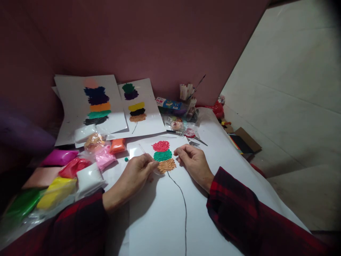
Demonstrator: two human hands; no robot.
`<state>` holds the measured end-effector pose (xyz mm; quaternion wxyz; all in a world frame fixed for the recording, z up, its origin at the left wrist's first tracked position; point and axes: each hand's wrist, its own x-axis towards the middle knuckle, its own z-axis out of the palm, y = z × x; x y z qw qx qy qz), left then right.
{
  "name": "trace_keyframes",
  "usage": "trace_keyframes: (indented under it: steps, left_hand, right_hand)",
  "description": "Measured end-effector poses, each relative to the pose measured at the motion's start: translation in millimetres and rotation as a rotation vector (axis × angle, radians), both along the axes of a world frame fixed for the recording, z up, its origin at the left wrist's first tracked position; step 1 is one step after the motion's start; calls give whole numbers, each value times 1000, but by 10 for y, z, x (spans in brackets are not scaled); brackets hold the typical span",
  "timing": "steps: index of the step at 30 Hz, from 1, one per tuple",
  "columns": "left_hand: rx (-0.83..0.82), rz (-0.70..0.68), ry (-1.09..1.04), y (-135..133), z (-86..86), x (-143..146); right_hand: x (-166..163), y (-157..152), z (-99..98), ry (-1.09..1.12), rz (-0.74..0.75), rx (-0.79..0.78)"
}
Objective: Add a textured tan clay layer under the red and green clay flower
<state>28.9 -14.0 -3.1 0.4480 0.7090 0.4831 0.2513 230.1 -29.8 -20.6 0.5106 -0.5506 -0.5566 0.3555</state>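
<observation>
A white sheet [157,220] lies before me with a red patch [161,145], a green band [162,155] and a tan band [167,166], all of textured clay. From the tan band a dark curving line [183,199] runs down the paper. My left hand [138,172] is closed at the left of the bands, pinching a thin clear stick [141,148] whose end sticks out above the fingers. Just right of the green band, my right hand [194,161] has thumb and fingertips pressed together. Whatever is between them is too small to make out.
Bags of coloured clay, among them yellow [57,192], white [89,179] and pink [104,156], crowd the left. A green clay ball [126,159] sits nearby. Finished clay pictures [119,122] lean at the back wall. Scissors [198,139] and packets [177,124] lie behind my right hand.
</observation>
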Motion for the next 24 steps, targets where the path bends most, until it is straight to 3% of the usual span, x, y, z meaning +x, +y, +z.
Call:
trace_keyframes:
  steps: [15, 24]
  left_hand:
    - [-114, 95, -83, -2, 2, -20]
    - [-73, 187, -126, -59, 195, -6]
  right_hand:
    - [0, 6, -9, 0, 0, -2]
    - [1, 8, -7, -6, -1, -11]
